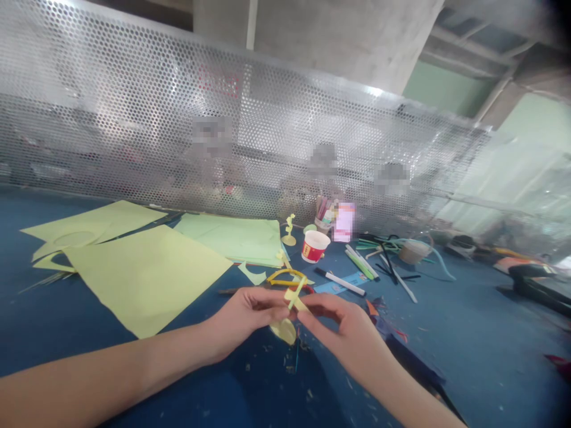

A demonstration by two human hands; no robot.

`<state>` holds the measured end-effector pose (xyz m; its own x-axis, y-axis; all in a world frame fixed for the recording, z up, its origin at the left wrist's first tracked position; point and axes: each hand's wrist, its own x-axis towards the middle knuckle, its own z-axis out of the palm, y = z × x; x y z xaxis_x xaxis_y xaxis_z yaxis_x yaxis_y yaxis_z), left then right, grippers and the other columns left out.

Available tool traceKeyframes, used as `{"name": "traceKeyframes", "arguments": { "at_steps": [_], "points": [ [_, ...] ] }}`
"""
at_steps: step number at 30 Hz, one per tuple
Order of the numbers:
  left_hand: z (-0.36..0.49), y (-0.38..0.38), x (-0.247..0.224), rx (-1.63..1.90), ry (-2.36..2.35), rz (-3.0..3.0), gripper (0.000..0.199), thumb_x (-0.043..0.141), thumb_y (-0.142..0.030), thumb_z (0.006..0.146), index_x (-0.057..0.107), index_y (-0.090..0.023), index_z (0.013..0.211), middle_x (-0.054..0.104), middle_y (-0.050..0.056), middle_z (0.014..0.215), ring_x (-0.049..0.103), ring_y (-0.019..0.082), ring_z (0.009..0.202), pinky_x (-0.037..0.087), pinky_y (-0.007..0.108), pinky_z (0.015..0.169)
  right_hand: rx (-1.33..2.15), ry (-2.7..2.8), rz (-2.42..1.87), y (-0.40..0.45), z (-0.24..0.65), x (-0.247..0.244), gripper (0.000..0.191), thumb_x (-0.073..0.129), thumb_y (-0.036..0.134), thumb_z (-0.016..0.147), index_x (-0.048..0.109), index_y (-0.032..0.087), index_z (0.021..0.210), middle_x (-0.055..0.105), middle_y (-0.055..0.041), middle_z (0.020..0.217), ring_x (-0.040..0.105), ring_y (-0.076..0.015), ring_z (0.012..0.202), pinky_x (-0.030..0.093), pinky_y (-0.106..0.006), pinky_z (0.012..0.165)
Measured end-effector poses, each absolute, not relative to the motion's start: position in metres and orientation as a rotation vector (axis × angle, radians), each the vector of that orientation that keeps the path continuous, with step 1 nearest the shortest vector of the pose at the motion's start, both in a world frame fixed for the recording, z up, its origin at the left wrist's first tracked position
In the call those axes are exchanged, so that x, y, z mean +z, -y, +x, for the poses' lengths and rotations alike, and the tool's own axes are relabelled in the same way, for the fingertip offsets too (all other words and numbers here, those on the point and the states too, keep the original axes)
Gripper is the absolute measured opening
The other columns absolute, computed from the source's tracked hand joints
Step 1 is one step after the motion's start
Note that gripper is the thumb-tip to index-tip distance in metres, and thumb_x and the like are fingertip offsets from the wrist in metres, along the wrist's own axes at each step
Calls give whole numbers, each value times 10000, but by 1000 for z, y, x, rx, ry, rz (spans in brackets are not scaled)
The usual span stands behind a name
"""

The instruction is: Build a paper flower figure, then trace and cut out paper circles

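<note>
Both hands meet above the blue table. Crossed pale yellow paper strips [296,295] are pinched between them. My left hand [250,312] grips the strips from the left with thumb and fingers closed. From the right, my right hand [341,318] pinches the same strips between thumb and fingertips. Just below the fingertips is a round yellow paper piece [284,331]; whether it joins the strips, I cannot tell. Orange-handled scissors [285,274] lie right behind the hands, partly hidden by them.
Large yellow sheets [151,273] and a green paper stack [241,235] lie left. A red-and-white cup [314,246], small paper figure [289,230], phone [344,222], pens [345,283] and pipe cleaners [392,261] stand or lie behind. A perforated metal screen [147,119] borders the table.
</note>
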<state>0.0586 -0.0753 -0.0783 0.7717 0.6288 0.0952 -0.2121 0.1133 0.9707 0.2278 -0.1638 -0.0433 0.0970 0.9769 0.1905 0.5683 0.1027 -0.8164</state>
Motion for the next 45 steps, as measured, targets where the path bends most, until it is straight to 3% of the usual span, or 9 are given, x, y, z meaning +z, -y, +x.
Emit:
{"name": "traceKeyframes", "arguments": {
  "at_steps": [10, 16, 23, 28, 38, 45],
  "points": [
    [60, 75, -78, 636, -367, 1346, 233, 679, -236, 751, 701, -224, 983, 701, 23, 881, 593, 125, 821, 432, 231, 764, 725, 1471, -1500, 157, 222, -45, 133, 599, 314, 776, 601, 186, 809, 670, -21, 804, 629, -151, 748, 496, -276, 724],
    [59, 76, -77, 626, -417, 1307, 167, 706, -235, 718, 727, -205, 881, 701, 9, 814, 598, 114, 756, 440, 224, 732, 713, 1433, -1529, 155, 218, -44, 150, 614, 326, 759, 597, 178, 753, 655, -11, 727, 612, -151, 700, 480, -267, 677],
    [58, 75, -78, 607, -408, 1255, 257, 712, -226, 713, 702, -212, 969, 707, 30, 899, 615, 137, 845, 443, 247, 782, 698, 1402, -1530, 155, 215, -43, 119, 605, 284, 760, 590, 168, 736, 647, -13, 707, 609, -142, 670, 477, -251, 657],
    [60, 73, -80, 627, -422, 1182, 254, 743, -216, 676, 690, -191, 922, 709, 22, 839, 631, 140, 820, 447, 258, 778, 677, 1425, -1521, 155, 215, -43, 143, 602, 309, 766, 577, 177, 716, 652, -11, 683, 619, -147, 661, 482, -253, 645],
    [57, 73, -82, 672, -445, 1103, 223, 745, -209, 675, 648, -179, 873, 701, 1, 817, 630, 110, 794, 431, 235, 790, 751, 1504, -1554, 161, 216, -40, 230, 549, 339, 796, 622, 182, 946, 675, -58, 959, 631, -191, 849, 506, -299, 750],
    [57, 71, -82, 691, -447, 1062, 292, 761, -169, 646, 624, -177, 903, 693, 18, 841, 637, 143, 850, 423, 270, 837, 629, 1633, -1603, 179, 232, -44, 212, 455, 285, 859, 464, 230, 1063, 623, -49, 982, 606, -168, 888, 487, -301, 793]
  ]
}}
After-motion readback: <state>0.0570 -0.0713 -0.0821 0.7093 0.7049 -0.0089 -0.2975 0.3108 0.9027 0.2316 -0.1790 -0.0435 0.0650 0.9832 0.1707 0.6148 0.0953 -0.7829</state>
